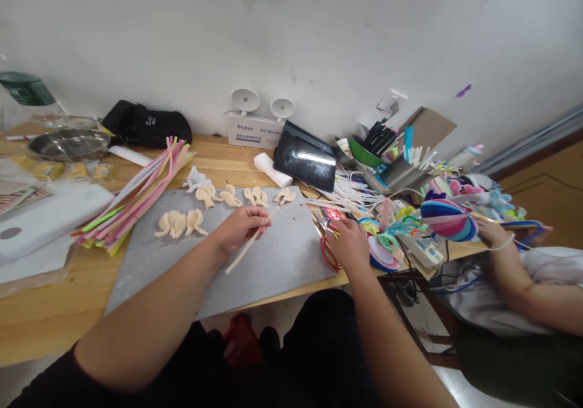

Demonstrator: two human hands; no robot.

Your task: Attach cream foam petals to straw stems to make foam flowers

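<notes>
My left hand (246,224) is closed in a pinch on a thin cream pipe cleaner (246,251), which slants down over the grey mat (273,268). At the mat's right edge, my right hand (351,243) has its fingers curled down over a cluster of tools. Beside its fingers lie red-handled scissors (326,251), and a bit of yellow shows at the fingertips. Exactly what these fingers grip is hidden. Along the mat's back sit several twisted cream pieces (230,196), with more cream loops (175,223) at the left.
A bundle of coloured pipe cleaners (141,195) lies left of the mat. Behind it are a black pouch (148,122), a metal pan (70,143) and a dark tablet-like panel (305,156). At right, another person's hand (496,238) is near a striped coil (449,218) and a power strip (421,250).
</notes>
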